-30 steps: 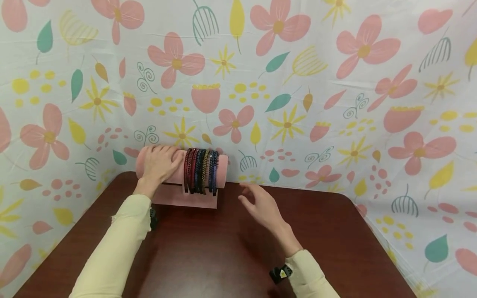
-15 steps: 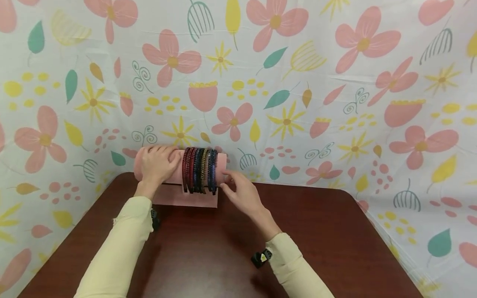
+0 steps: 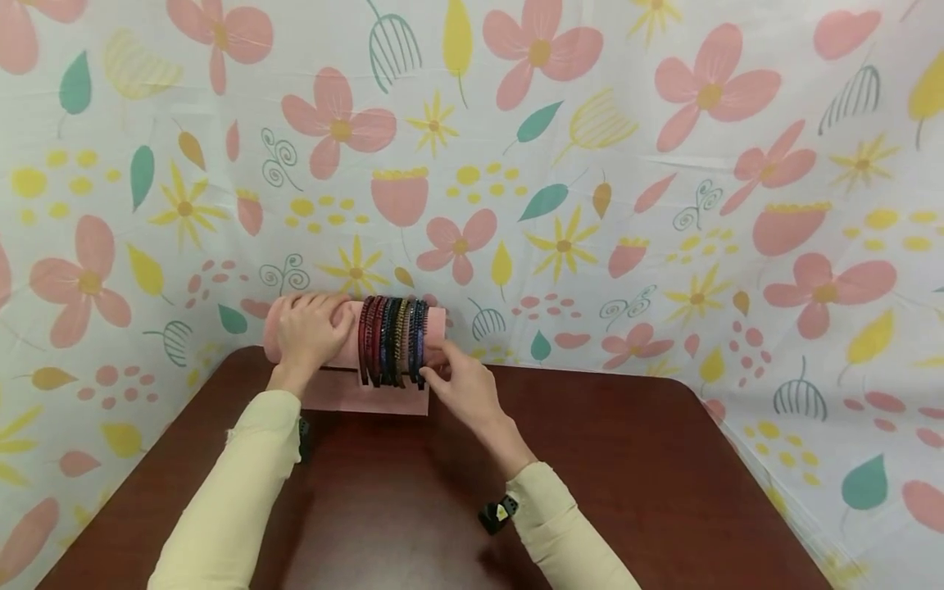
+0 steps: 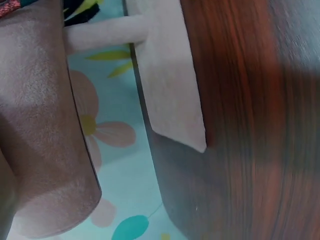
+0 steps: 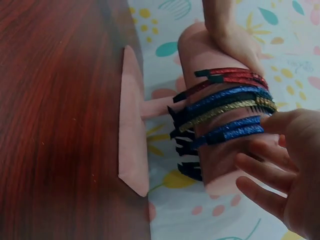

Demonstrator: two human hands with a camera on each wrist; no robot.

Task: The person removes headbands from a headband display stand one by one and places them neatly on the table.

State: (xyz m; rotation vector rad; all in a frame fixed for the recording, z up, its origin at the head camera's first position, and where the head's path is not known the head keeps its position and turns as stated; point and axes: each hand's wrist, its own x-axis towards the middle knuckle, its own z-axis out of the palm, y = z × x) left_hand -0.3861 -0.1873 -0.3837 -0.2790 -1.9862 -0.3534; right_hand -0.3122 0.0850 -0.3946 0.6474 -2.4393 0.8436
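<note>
A pink headband stand [image 3: 437, 325] lies lengthwise near the back of the table, its padded roll raised above a flat base [image 3: 369, 400]. Several glittery toothed headbands [image 5: 220, 107], red, blue, gold and black, hang side by side around the roll's right half. My left hand [image 3: 311, 328] holds the roll's left part from above, fingers bent over it. At the right end, my right hand [image 3: 466, 383] reaches the outermost blue headband [image 5: 242, 130] with a digit at its edge; the other fingers are loosely spread beside the roll. No pinch is visible.
The dark wooden table [image 3: 590, 467] extends in front and to the right. Close behind the stand hangs a floral curtain [image 3: 560, 188]. A black wrist device [image 3: 496, 515] sits at the right sleeve.
My right hand has moved left from beyond the stand's right end to the outermost headband. My left hand stays on the roll, and the headbands remain around it.
</note>
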